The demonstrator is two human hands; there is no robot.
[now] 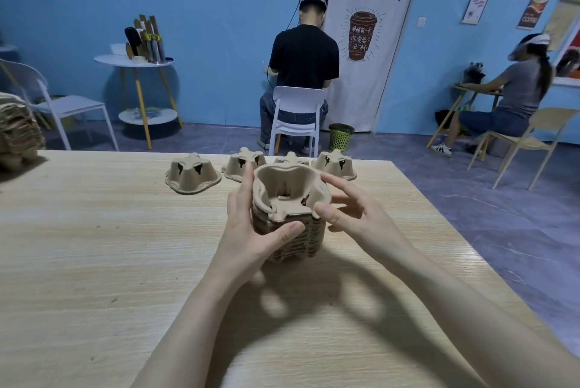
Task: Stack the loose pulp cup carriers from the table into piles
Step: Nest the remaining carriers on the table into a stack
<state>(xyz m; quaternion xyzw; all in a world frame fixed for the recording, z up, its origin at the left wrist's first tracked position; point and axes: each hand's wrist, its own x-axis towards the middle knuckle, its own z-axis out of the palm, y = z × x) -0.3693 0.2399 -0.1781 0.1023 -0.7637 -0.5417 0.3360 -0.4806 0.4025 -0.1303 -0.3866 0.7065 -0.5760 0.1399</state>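
Note:
A pile of brown pulp cup carriers (290, 230) stands on the wooden table (94, 262), cup wells facing up. My left hand (251, 227) grips the pile's left side, thumb across the front, fingers up along the top carrier's rim. My right hand (351, 212) is at the pile's right side, its thumb tip touching the top carrier's edge, the other fingers spread and loosely bent. Several loose carriers lie upside down along the far edge: one (193, 176) to the left, one (243, 165) behind my left fingers, one (292, 158) mostly hidden, one (335, 165) at the right.
A tall pile of carriers (17, 133) sits at the table's far left corner. Beyond the table a person sits on a white chair (296, 114) facing away, with a green bin (340, 136) beside. Another person sits at the right. A round side table (135, 61) stands at the left.

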